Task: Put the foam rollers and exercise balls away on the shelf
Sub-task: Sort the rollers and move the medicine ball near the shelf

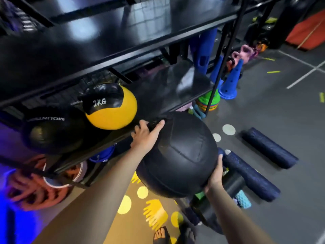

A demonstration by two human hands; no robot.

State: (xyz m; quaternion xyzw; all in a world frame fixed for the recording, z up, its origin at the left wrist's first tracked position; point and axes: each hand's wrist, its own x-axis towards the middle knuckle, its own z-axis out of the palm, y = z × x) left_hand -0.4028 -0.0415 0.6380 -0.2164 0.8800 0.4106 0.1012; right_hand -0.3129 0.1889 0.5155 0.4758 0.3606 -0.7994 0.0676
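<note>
Left hand (146,136) and right hand (215,175) press the black ball (181,155) between them.

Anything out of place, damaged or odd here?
Nothing damaged. Two dark blue foam rollers and a teal roller lie on the floor beside the shelf, not yet stored. The left hand and right hand hold the black ball at the shelf edge.

Large ball (177,155): matt black, leather-like panels with stitched seams. Yellow-and-black ball (112,111): smooth, glossy rubber look. Shelf (158,42): black metal frame, glossy boards reflecting light. Foam rollers (269,147): dark blue, rough-grained foam. Cones (230,81): smooth blue plastic.
</note>
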